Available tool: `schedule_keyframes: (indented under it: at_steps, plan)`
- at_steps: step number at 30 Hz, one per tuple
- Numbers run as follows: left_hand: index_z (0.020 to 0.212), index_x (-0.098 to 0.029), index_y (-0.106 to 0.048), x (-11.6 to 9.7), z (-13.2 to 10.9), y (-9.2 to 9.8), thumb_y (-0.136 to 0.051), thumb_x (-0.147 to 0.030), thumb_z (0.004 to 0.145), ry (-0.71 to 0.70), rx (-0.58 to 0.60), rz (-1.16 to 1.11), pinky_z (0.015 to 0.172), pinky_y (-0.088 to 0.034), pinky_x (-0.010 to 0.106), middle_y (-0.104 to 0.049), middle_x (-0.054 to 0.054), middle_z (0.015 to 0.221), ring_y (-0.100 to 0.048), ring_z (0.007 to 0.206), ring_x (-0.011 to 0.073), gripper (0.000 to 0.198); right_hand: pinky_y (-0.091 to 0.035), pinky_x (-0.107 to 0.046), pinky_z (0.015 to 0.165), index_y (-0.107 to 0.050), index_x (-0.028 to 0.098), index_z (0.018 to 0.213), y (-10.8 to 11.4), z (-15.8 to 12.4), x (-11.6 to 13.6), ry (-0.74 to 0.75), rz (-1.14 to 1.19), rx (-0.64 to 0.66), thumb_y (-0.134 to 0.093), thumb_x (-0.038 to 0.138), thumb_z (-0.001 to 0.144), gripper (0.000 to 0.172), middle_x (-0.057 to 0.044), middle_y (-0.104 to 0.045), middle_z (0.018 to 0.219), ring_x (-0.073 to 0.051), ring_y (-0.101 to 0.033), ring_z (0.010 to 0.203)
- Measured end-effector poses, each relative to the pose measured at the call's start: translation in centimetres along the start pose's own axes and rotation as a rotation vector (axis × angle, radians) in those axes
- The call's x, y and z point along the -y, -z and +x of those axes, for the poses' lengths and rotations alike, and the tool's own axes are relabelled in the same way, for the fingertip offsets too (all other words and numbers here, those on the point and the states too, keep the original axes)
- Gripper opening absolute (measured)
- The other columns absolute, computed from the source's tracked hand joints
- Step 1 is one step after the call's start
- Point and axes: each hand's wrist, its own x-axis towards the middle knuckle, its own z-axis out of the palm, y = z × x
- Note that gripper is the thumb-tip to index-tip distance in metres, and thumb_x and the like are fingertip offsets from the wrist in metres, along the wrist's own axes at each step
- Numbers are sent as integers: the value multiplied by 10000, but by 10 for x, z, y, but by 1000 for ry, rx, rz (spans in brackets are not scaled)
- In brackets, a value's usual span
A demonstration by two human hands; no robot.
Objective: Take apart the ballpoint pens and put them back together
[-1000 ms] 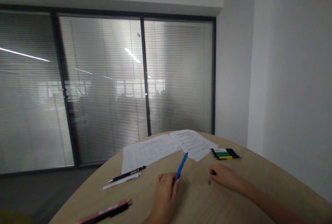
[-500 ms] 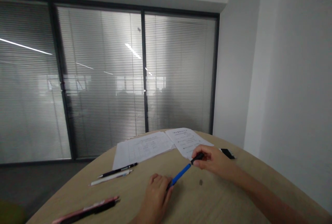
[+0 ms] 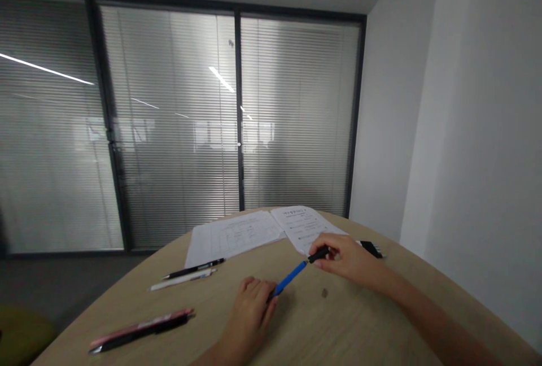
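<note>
My left hand [image 3: 250, 310] is closed on the rear end of a blue pen [image 3: 290, 279], which slants up to the right above the table. The thumb and fingers of my right hand [image 3: 344, 256] pinch a black pen cap [image 3: 319, 255] at the pen's front end. A small sliver of the tip shows between barrel and cap; whether they still touch, I cannot tell. Beyond my right hand lies a printed sheet [image 3: 302, 226], its near right part hidden by that hand.
Left on the round wooden table [image 3: 237, 335] lie a black pen [image 3: 192, 269], a white pen [image 3: 182, 280], and a pink pen [image 3: 144, 323] against another black pen [image 3: 148, 332]. A second printed sheet [image 3: 235, 236] lies behind. A black object [image 3: 371, 249] sits past my right wrist.
The view has shifted slightly. A thin sliver of tip now shows between the blue barrel and the black cap. Both hands keep their hold.
</note>
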Motion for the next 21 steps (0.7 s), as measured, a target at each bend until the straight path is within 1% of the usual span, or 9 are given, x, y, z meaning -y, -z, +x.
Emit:
schedule_keyframes:
  at_steps: [7, 12, 17, 21]
  plan:
    - [809, -196, -502, -1, -1, -1, -369, -178, 828, -13, -22, 5, 654, -429, 336, -605, 24, 664, -568, 622, 177, 136, -421, -228, 576, -622, 192, 792, -1, 0, 3, -8, 2, 9, -559, 149, 679, 136, -8, -634, 791, -124, -536, 658]
    - [824, -188, -499, -1, -2, -2, -373, -170, 828, -13, -2, 5, 678, -425, 347, -615, 28, 702, -566, 638, 174, 127, -417, -229, 571, -619, 192, 795, 3, -1, 5, -15, -14, 8, -557, 166, 688, 126, -8, -628, 784, -123, -530, 649]
    - [820, -185, -496, 1, -2, -3, -363, -176, 838, -16, -3, 13, 676, -423, 341, -608, 29, 692, -560, 641, 170, 135, -419, -229, 571, -625, 192, 801, 5, -2, 8, -2, -18, 59, -552, 167, 695, 131, -12, -631, 789, -126, -534, 653]
    - [803, -183, -487, 1, -2, -4, -342, -177, 840, -33, -8, 28, 669, -427, 350, -605, 31, 682, -561, 625, 170, 150, -420, -222, 579, -630, 184, 790, 2, -2, 9, 14, -38, 81, -561, 136, 683, 137, -12, -632, 779, -126, -540, 662]
